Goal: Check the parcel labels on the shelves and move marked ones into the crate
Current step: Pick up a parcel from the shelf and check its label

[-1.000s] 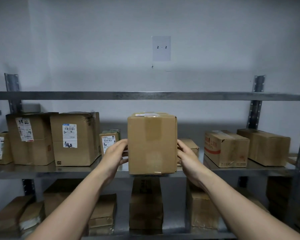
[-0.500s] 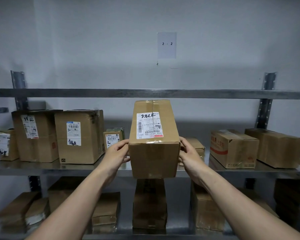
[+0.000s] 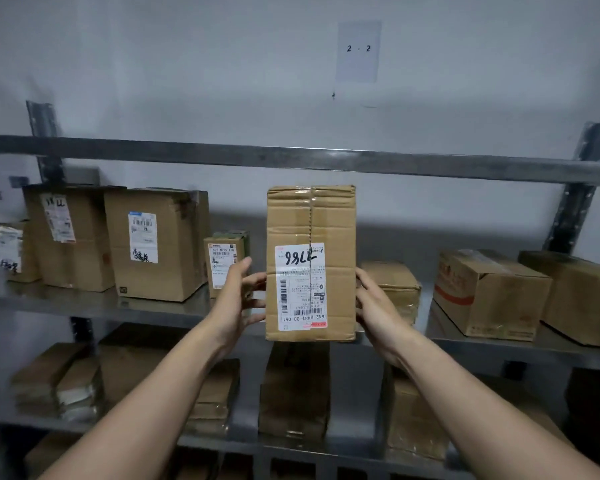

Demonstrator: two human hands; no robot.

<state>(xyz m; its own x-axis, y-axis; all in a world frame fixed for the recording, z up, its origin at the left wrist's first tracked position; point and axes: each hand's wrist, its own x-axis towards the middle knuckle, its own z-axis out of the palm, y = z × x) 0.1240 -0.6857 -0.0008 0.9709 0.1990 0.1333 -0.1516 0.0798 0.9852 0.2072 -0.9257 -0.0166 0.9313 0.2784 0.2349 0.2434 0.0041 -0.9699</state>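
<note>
I hold a tall brown cardboard parcel [image 3: 310,216] upright in front of the middle shelf [image 3: 84,304], its labelled face turned to me. Its white shipping label [image 3: 300,285] carries a handwritten black number, barcodes and a red strip at the bottom. My left hand [image 3: 234,299] grips the parcel's left side, thumb up. On the right side is my right hand [image 3: 374,306], its fingers going behind the box. No crate shows in this view.
Labelled boxes [image 3: 153,244] and a small labelled box [image 3: 222,265] stand left on the shelf. A low box [image 3: 392,282] sits behind my right hand and two larger ones [image 3: 489,292] stand farther right. More parcels [image 3: 295,393] fill the lower shelf. A steel rail [image 3: 326,161] runs overhead.
The parcel has tipped from end-on to upright, so its labelled face has turned from up to towards me. Both hands stayed on its sides.
</note>
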